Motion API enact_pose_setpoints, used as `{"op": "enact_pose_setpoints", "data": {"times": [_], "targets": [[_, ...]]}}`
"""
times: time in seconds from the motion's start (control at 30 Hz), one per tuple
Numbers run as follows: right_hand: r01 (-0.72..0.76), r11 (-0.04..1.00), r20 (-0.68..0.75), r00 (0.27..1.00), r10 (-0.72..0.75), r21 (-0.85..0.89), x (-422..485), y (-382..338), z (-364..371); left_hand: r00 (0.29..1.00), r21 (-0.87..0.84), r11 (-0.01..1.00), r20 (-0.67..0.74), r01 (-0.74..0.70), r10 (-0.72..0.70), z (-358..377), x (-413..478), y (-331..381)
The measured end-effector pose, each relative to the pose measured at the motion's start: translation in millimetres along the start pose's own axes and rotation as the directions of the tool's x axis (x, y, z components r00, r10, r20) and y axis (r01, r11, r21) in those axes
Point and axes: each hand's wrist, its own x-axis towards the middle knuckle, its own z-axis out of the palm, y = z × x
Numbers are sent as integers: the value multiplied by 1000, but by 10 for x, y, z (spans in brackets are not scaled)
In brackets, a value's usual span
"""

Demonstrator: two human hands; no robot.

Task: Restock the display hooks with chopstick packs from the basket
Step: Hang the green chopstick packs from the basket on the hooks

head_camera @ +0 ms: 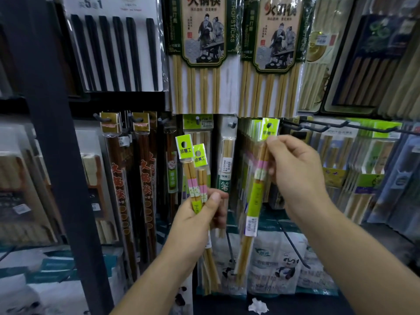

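Display rack: fills the whole frame; its black upright post [56, 155] runs down the left side, with packs hung in tiers beside it.
Upper tier: hot-pot chopstick packs [202, 53] at top centre and a black chopstick set [113, 53] at upper left, both fully stocked.
Target row: green-header packs [252, 137] hang stacked just right of centre; this looks like the hook being refilled, since they match the packs in hand.
Right hand [295, 176]: raised at centre right, its fingers pinching the single chopstick pack [254, 201] just under the header, probably so that the punched hole stays clear for the hook.
Single chopstick pack: hangs slanting down from that pinch, its header card [270, 128] level with the front of the target row. Whether the hook tip is already through the hole, I cannot tell.
Left hand [200, 214]: lower centre, fingers curled round the two spare packs [193, 169], held upright with headers on top, ready to be passed over next.
Bare hooks [322, 128]: jut out at middle right, with room for stock.
Basket: not in view.
Crumpled white paper [258, 305]: lies at bottom centre, apart from the work.
Stage, as I judge it: mid-restock, one pack at the hook and two waiting.
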Motion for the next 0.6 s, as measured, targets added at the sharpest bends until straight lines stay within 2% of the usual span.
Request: {"op": "enact_pose_setpoints", "data": {"times": [0.13,0.33,0.43,0.6], "targets": [[-21,1000,-52,998,21,3,114,-22,-24,997,-61,996,46,64,-62,-4,-15,50],[-42,997,-40,998,40,-57,165,31,-35,967,-331,911,134,248,-214,-2,-31,77],[-29,995,-36,999,26,-95,172,70,-55,971,-349,907,112,236,-210,-7,-35,81],[-19,990,-61,998,10,-142,175,130,-85,994,-236,966,63,104,-92,38,-33,94]]}}
